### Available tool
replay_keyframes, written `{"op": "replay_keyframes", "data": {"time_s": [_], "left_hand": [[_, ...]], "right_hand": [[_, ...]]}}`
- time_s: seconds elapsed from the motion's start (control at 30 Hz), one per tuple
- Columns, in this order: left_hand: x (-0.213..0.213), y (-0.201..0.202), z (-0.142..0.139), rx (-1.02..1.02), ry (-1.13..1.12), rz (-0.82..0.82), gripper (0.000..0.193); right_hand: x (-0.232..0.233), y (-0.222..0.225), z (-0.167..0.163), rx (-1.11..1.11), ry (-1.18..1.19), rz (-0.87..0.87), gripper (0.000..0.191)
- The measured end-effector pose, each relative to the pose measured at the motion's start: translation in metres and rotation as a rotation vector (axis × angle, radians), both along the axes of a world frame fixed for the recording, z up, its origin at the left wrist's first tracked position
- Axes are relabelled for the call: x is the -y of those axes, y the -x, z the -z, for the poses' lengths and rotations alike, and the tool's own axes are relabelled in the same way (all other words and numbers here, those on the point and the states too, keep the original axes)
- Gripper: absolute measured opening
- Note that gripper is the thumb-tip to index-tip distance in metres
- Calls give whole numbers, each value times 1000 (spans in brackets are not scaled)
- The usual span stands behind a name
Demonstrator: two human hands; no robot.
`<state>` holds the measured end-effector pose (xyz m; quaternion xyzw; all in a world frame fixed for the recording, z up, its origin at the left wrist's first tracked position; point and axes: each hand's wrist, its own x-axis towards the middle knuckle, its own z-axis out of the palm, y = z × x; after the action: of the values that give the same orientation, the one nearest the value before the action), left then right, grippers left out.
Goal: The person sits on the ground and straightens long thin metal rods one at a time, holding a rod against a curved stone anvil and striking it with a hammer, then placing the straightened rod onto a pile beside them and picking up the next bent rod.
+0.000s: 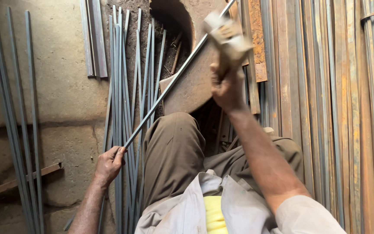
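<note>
My left hand (109, 164) grips the near end of a long thin steel rod (176, 76) that runs diagonally up to the right across a rusty curved steel plate (195, 82). My right hand (227, 89) is raised and closed around the wooden handle of a hammer (228, 37), whose blurred head hangs above the rod near the plate's top. My knee in brown trousers (174, 147) sits between both hands.
Several thin grey rods (126, 78) lie bundled on the concrete floor under the held rod, and more lie at the left (14, 108). Rusty flat bars and angle sections (334, 108) fill the right side. A short rusty bar (22, 178) lies at lower left.
</note>
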<state>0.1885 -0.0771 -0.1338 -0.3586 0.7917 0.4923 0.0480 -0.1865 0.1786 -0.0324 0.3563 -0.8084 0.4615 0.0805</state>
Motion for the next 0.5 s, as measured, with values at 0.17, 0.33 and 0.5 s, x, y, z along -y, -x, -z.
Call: {"op": "replay_keyframes", "data": {"time_s": [0.17,0.33,0.5], "left_hand": [[-2,-1,-7,18,46,7,25],[-3,-12,-1,84,-117,-27,31],[3,-64,13,158,-184,-59,33]], "right_hand": [[-3,-3,52,99,-272,30,28],[-26,-34,64,968,71,17,33],[-43,-65,93,1142,-37,47,36]]}}
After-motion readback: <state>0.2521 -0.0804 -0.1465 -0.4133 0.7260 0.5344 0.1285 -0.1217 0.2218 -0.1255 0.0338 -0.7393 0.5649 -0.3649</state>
